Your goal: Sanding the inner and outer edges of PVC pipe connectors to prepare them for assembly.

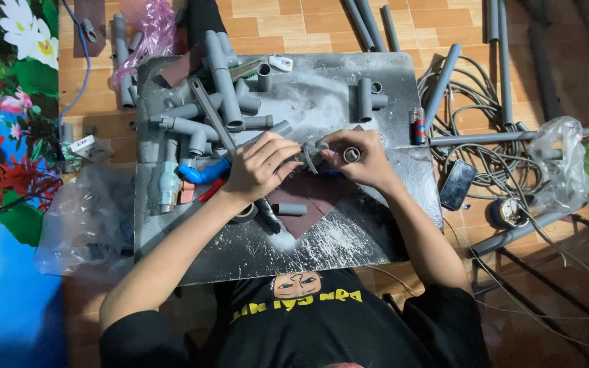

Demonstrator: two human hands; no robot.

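My left hand [262, 165] and my right hand [357, 158] meet over the middle of a dusty grey work board [349, 232]. Together they grip a small grey pipe fitting [310, 154] between the fingertips. A short grey ring of pipe [351, 155] shows at my right hand's fingers. Under the hands lies a dark red sheet of sandpaper [311, 197] with a short grey pipe stub [290, 209] on it. A long dark tool [230, 144] runs diagonally beneath my left hand.
A heap of grey pipe fittings [202, 112] fills the board's back left, with a blue elbow [202, 173] nearby. A grey tee [366, 99] and a small can [418, 126] stand at right. Long pipes, coiled cable [475, 112], a phone [457, 185] and plastic bags lie on the floor.
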